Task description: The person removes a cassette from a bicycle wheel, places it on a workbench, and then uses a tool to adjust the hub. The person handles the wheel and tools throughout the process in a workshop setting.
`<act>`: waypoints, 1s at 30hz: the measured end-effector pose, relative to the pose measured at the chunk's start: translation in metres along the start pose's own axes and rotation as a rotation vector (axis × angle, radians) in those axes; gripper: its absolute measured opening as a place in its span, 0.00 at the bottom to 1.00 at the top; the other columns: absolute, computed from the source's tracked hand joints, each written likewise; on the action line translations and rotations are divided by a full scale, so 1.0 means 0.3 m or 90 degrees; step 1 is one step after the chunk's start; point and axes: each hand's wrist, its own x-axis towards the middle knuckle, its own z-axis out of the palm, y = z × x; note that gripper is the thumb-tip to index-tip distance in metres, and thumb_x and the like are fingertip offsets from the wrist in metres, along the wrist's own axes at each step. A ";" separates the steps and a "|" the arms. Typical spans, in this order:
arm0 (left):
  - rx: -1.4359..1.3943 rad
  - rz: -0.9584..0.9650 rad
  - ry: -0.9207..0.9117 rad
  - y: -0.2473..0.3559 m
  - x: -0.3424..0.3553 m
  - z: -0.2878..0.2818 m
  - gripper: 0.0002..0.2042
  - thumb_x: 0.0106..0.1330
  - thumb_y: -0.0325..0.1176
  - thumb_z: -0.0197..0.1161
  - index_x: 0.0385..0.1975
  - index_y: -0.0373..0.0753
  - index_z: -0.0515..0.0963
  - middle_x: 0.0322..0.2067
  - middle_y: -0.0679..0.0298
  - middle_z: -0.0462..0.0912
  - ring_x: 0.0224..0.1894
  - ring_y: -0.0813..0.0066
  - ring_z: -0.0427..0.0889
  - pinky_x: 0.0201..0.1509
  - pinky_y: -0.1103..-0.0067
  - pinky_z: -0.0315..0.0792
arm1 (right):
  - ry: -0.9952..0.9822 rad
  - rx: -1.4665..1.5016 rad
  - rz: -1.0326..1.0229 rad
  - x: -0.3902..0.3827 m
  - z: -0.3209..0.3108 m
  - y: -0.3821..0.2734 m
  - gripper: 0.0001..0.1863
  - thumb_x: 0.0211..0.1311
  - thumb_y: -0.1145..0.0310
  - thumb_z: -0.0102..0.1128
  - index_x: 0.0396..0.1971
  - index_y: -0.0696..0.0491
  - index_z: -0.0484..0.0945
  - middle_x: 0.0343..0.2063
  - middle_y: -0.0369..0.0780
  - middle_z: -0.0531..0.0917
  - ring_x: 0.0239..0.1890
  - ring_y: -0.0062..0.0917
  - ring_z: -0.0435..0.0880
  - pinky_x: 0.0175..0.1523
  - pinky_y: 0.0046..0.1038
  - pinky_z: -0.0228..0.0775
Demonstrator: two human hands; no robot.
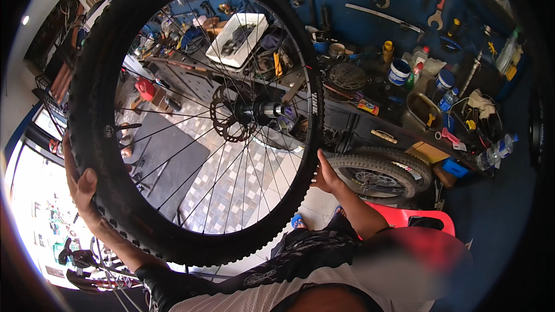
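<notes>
Wheel (193, 110) held up in front of the person, upright, filling the left and middle of the view. Knobby black tyre, thin spokes, hub and brake disc (228, 114) at centre.

Left hand (81, 188) wrapped round the tyre at its near-left edge, thumb on the tread, fingers behind. Right hand (326, 176) grips the tyre at its right edge, fingers curled onto the rim side, forearm running down to the lower right.

Through the spokes: tiled floor, dark mat (167, 153), a red can (145, 88) further off.

Far right: cluttered tabletop (370, 95) against a blue tool wall (404, 0) hung with wrenches. On it a white tray (238, 37), a cassette (347, 75), a yellow bottle (387, 51), a white tub with blue band (399, 71), water bottles (497, 149) at the right end.

Second wheel (381, 173) lies low just right of the right hand, under the tabletop edge. Red stool (416, 219) near right.
</notes>
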 end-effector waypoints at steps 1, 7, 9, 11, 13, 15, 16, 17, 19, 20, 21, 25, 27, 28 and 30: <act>-0.021 0.007 -0.004 0.023 0.021 0.050 0.57 0.53 0.52 0.74 0.78 0.26 0.52 0.71 0.44 0.66 0.66 0.53 0.76 0.64 0.66 0.76 | 0.002 0.005 -0.008 -0.016 -0.036 -0.033 0.51 0.58 0.17 0.52 0.67 0.45 0.70 0.55 0.40 0.75 0.55 0.36 0.76 0.65 0.58 0.63; -0.360 0.107 0.041 0.243 0.056 0.564 0.53 0.58 0.56 0.69 0.77 0.29 0.54 0.75 0.41 0.58 0.65 0.51 0.79 0.50 0.71 0.85 | 0.042 0.002 0.013 -0.074 -0.208 -0.065 0.47 0.62 0.20 0.53 0.65 0.45 0.71 0.54 0.39 0.78 0.55 0.35 0.77 0.65 0.57 0.66; -0.335 0.117 0.036 0.334 0.030 0.511 0.51 0.61 0.55 0.65 0.78 0.30 0.51 0.74 0.38 0.57 0.65 0.47 0.78 0.47 0.67 0.88 | -0.049 0.030 0.075 -0.041 -0.179 -0.029 0.45 0.62 0.22 0.56 0.64 0.45 0.71 0.52 0.39 0.79 0.53 0.35 0.78 0.62 0.54 0.70; -0.317 0.149 0.006 0.231 0.082 0.558 0.47 0.67 0.52 0.59 0.79 0.31 0.46 0.73 0.35 0.58 0.64 0.43 0.78 0.43 0.61 0.90 | 0.006 0.017 0.059 -0.073 -0.231 -0.030 0.45 0.62 0.23 0.57 0.63 0.45 0.72 0.50 0.39 0.80 0.52 0.34 0.79 0.61 0.52 0.72; -0.511 0.135 0.057 0.282 0.072 0.547 0.41 0.69 0.47 0.59 0.76 0.31 0.51 0.69 0.37 0.64 0.61 0.45 0.81 0.43 0.64 0.90 | 0.037 -0.021 0.067 -0.085 -0.173 -0.017 0.48 0.62 0.24 0.58 0.68 0.48 0.68 0.57 0.43 0.77 0.56 0.35 0.80 0.59 0.47 0.75; -0.557 0.148 0.055 0.249 0.113 0.592 0.34 0.71 0.45 0.59 0.70 0.30 0.58 0.64 0.39 0.69 0.56 0.47 0.83 0.42 0.64 0.90 | 0.128 -0.066 0.069 -0.095 -0.206 -0.032 0.51 0.64 0.25 0.57 0.72 0.52 0.64 0.65 0.45 0.73 0.60 0.36 0.80 0.61 0.47 0.75; -0.572 0.136 0.065 0.231 0.121 0.608 0.31 0.71 0.43 0.60 0.67 0.29 0.61 0.61 0.40 0.72 0.54 0.49 0.84 0.42 0.64 0.90 | 0.065 -0.219 0.044 -0.110 -0.223 -0.063 0.52 0.64 0.26 0.58 0.72 0.55 0.64 0.63 0.47 0.76 0.59 0.39 0.83 0.59 0.43 0.78; -0.580 0.108 0.076 0.201 0.138 0.635 0.28 0.72 0.42 0.60 0.64 0.29 0.65 0.59 0.40 0.74 0.51 0.50 0.85 0.42 0.64 0.90 | 0.053 -0.396 0.026 -0.117 -0.225 -0.107 0.48 0.65 0.30 0.62 0.68 0.57 0.70 0.56 0.45 0.83 0.55 0.36 0.86 0.58 0.39 0.79; -0.573 0.023 0.088 0.115 0.189 0.726 0.22 0.73 0.39 0.61 0.58 0.28 0.72 0.54 0.42 0.80 0.47 0.52 0.88 0.41 0.65 0.91 | 0.118 -0.647 -0.178 -0.148 -0.212 -0.175 0.41 0.62 0.38 0.72 0.62 0.57 0.76 0.43 0.45 0.88 0.46 0.31 0.88 0.52 0.34 0.80; -0.546 -0.030 0.046 0.050 0.215 0.788 0.20 0.73 0.38 0.61 0.55 0.27 0.75 0.51 0.43 0.83 0.45 0.54 0.89 0.41 0.65 0.91 | 0.145 -0.671 -0.246 -0.166 -0.166 -0.230 0.36 0.64 0.44 0.72 0.62 0.56 0.76 0.43 0.45 0.88 0.45 0.30 0.88 0.51 0.33 0.80; -0.511 -0.072 -0.010 -0.033 0.240 0.844 0.17 0.74 0.36 0.62 0.52 0.26 0.79 0.49 0.44 0.85 0.42 0.55 0.90 0.41 0.65 0.91 | 0.171 -0.694 -0.316 -0.183 -0.119 -0.289 0.32 0.65 0.50 0.73 0.61 0.54 0.76 0.42 0.45 0.88 0.45 0.29 0.88 0.50 0.31 0.80; -0.344 -0.054 -0.389 -0.472 0.220 1.116 0.26 0.63 0.19 0.60 0.64 0.27 0.72 0.57 0.53 0.83 0.56 0.60 0.86 0.53 0.71 0.86 | 0.146 -0.640 -0.621 -0.326 0.168 -0.533 0.24 0.66 0.63 0.73 0.59 0.54 0.78 0.40 0.42 0.86 0.43 0.27 0.85 0.47 0.31 0.78; -0.542 -0.145 -0.436 -0.515 0.161 1.212 0.20 0.66 0.19 0.59 0.59 0.27 0.77 0.56 0.51 0.84 0.54 0.64 0.87 0.51 0.74 0.85 | 0.139 -0.671 -0.717 -0.376 0.299 -0.605 0.23 0.65 0.65 0.73 0.58 0.53 0.78 0.41 0.41 0.85 0.43 0.27 0.84 0.46 0.30 0.77; -0.519 -0.161 -0.436 -0.527 0.141 1.238 0.19 0.66 0.21 0.60 0.58 0.27 0.78 0.55 0.52 0.84 0.52 0.66 0.87 0.50 0.75 0.84 | 0.136 -0.687 -0.766 -0.390 0.348 -0.631 0.23 0.65 0.66 0.73 0.58 0.53 0.79 0.42 0.41 0.84 0.43 0.27 0.84 0.46 0.30 0.77; -0.499 -0.182 -0.427 -0.540 0.118 1.281 0.19 0.67 0.23 0.62 0.58 0.27 0.79 0.53 0.53 0.86 0.50 0.68 0.87 0.47 0.76 0.83 | 0.120 -0.700 -0.801 -0.391 0.399 -0.658 0.21 0.65 0.67 0.72 0.56 0.53 0.80 0.43 0.41 0.84 0.43 0.28 0.84 0.46 0.30 0.77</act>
